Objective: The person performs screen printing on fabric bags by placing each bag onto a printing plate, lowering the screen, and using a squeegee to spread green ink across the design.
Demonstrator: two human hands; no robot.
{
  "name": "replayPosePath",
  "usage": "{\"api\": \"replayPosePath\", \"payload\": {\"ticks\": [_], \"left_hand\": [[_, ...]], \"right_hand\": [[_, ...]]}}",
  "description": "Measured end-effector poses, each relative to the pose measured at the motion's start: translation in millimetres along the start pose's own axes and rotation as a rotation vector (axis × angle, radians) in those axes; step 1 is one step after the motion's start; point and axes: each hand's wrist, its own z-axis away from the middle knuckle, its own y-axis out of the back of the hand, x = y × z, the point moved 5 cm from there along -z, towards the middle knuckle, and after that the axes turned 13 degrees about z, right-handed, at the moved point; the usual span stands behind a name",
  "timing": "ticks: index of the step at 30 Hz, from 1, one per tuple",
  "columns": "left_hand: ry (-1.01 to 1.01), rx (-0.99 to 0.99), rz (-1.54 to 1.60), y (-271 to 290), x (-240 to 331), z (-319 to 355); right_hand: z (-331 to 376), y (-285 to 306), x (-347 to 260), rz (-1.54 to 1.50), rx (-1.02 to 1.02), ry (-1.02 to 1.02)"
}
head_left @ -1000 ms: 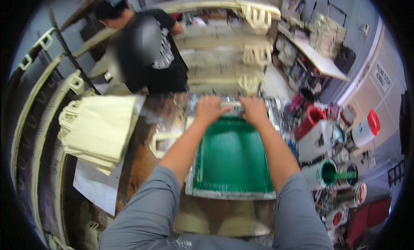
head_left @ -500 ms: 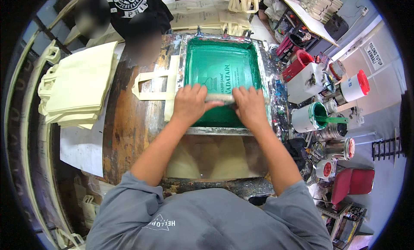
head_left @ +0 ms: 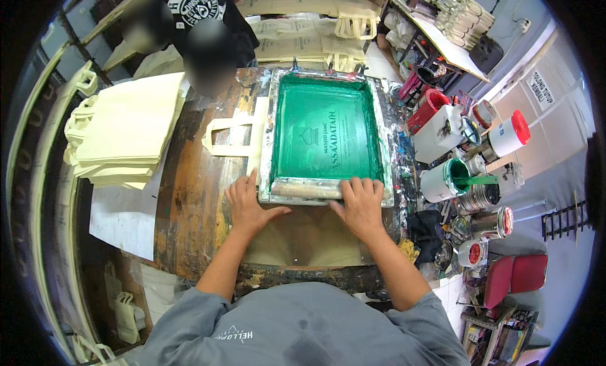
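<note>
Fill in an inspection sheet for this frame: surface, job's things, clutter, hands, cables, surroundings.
Surface: worn wooden table, stained with paint.
Job's things: green printing screen lying flat on a cream bag; squeegee at its near edge.
Clutter: stack of cream bags at left; paint tubs and cans at right.
Hands: left hand flat at the screen's near left corner; right hand on the squeegee, grip not fully visible.
Cables: nothing seen.
Surroundings: another person across the table; red chair at right.
</note>
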Motion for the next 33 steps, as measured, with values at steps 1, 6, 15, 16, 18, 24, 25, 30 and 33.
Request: {"api": "replayPosePath", "payload": {"ticks": [1, 6, 15, 16, 18, 24, 25, 30, 33], "left_hand": [[0.072, -0.109, -0.023, -1.3, -2.5, -2.6], [0.085, -0.094, -0.012, 5.6, -8.2, 1.7], [-0.061, 0.296, 0.662, 45.0, 76.8, -124.9], [-0.011, 0.21, 0.516, 36.1, 71.1, -124.4], [0.091, 0.052, 0.21, 7.1, 37.5, -105.4], [0.266, -0.043, -0.17, -34.1, -21.0, -22.6], [0.255, -0.04, -0.143, -36.6, -20.6, -27.5], [0.381, 0.004, 0.372, -35.6, -48.5, -53.7], [0.285, 0.076, 0.462, -35.4, -42.2, -99.1]], "right_hand": [[0.3, -0.9, 0.0, -0.003, -0.013, -0.001], [-27.7, 30.3, 12.6, -0.057, -0.122, -0.019], [-161.8, 143.3, 69.8, 0.153, 0.434, -0.001], [-174.5, 151.4, 75.3, 0.16, 0.452, -0.011], [-188.3, 160.5, 76.5, 0.134, 0.508, -0.01], [-198.1, 163.2, 82.5, 0.093, 0.522, -0.017], [-199.3, 165.1, 82.1, 0.094, 0.505, -0.034], [-197.5, 170.2, 73.9, 0.06, 0.546, -0.025], [-187.7, 160.9, 86.7, 0.101, 0.432, -0.078]]}}
